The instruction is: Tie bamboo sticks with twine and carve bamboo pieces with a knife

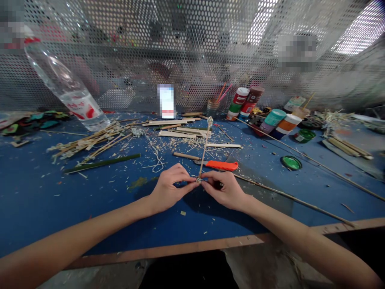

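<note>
As I look down through the head camera, the left hand [171, 188] and the right hand [224, 190] meet at the middle of the view, each grip pinching the lower end of a thin bamboo stick [204, 150] that tilts up toward the far side. Just beyond the right hand lies a craft knife [221, 165] with an orange handle, and a long bamboo rod [288, 196] runs from beside that hand toward the near right. Farther out on the blue surface [60, 208], bamboo splints [87, 144] lie to the left, paint jars [240, 102] stand far right, and a plastic bottle [69, 88] leans at far left.
</note>
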Available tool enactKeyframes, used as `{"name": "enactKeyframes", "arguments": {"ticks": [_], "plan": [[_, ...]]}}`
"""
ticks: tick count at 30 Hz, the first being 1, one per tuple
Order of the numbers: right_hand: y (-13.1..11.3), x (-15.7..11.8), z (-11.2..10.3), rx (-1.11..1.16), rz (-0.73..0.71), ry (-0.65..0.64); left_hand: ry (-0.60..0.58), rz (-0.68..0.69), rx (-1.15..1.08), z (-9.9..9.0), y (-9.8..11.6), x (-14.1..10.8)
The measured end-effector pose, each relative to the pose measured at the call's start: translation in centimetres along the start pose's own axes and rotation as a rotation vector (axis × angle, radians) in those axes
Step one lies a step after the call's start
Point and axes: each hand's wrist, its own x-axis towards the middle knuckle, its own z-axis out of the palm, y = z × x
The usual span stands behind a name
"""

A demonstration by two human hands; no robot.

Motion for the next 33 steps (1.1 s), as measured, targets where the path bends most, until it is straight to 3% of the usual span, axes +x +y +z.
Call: {"name": "enactKeyframes", "arguments": {"ticks": [15, 19, 26, 33], "plan": [[-0.49, 0.42, -0.58, 0.187, 0.123, -0.115, -0.092, -0.008, 0.046, -0.39, 0.46, 0.02], [-0.4, 0.39, -0.52, 0.134, 0.104, -0.094, -0.08, 0.006, 0.057, -0.36, 0.65, -0.02], [-0.22, 0.12, -0.15, -0.009, -0.007, -0.034, -0.059, 0.093, 0.079, -0.05, 0.22, -0.22], [0.47, -0.18, 0.37, -0.281, -0.362, 0.124, -0.055, 0.159, 0.084, 0.27, -0.23, -0.32]]}}
